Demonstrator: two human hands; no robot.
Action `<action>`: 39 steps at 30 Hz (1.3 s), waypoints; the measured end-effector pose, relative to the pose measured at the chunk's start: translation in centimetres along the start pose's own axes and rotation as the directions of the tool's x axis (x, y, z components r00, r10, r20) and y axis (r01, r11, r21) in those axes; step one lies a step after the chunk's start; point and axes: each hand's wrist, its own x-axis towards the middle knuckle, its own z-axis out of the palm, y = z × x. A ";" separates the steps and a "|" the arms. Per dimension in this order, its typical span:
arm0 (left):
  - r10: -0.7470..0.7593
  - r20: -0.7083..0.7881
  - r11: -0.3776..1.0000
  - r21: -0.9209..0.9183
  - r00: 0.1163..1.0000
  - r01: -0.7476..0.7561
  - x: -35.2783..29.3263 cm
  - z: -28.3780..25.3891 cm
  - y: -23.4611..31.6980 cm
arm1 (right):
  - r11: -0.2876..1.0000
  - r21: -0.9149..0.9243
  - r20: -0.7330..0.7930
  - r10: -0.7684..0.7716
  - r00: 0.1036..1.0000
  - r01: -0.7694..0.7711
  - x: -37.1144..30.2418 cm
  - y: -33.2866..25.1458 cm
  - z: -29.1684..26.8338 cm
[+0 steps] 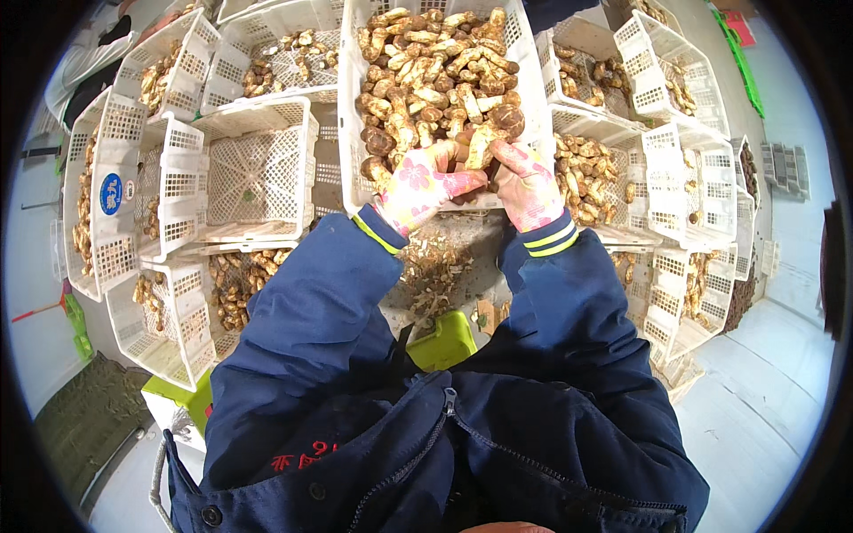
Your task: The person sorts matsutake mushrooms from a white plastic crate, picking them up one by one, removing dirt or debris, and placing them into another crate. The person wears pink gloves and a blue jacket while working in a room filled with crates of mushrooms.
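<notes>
Left hand point(416, 186) and right hand point(531, 185), both in floral gloves, meet at the near end of a white crate point(351, 115) heaped with brown-capped mushrooms point(435, 67); the right hand's fingers pinch a pale-stemmed mushroom point(480, 149) that lies between the two hands, above the heap's near edge. Left fingers are curled close beside the same stem, but whether they grip it cannot be told. Perforated white crates flank both sides, one at left point(258, 169) nearly bare inside, with a lime-green container point(442, 342) below, near the jacket point(426, 426).
</notes>
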 end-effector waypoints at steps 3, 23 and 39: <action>-0.238 0.103 0.964 0.150 0.966 0.222 0.3 -0.2 0.8 | 0.994 -0.105 0.013 -0.029 1.000 0.030 0.2 -0.1 -1.4; -0.074 0.163 0.761 0.647 0.984 -0.050 -1.2 -2.4 -0.7 | 0.137 -0.977 -0.215 -0.551 0.806 -0.166 8.4 -2.8 -14.0; 0.120 -0.071 0.752 0.657 0.990 -0.044 -0.8 -4.0 -0.5 | 0.118 -0.987 0.100 -0.085 0.991 0.109 17.7 3.4 -10.1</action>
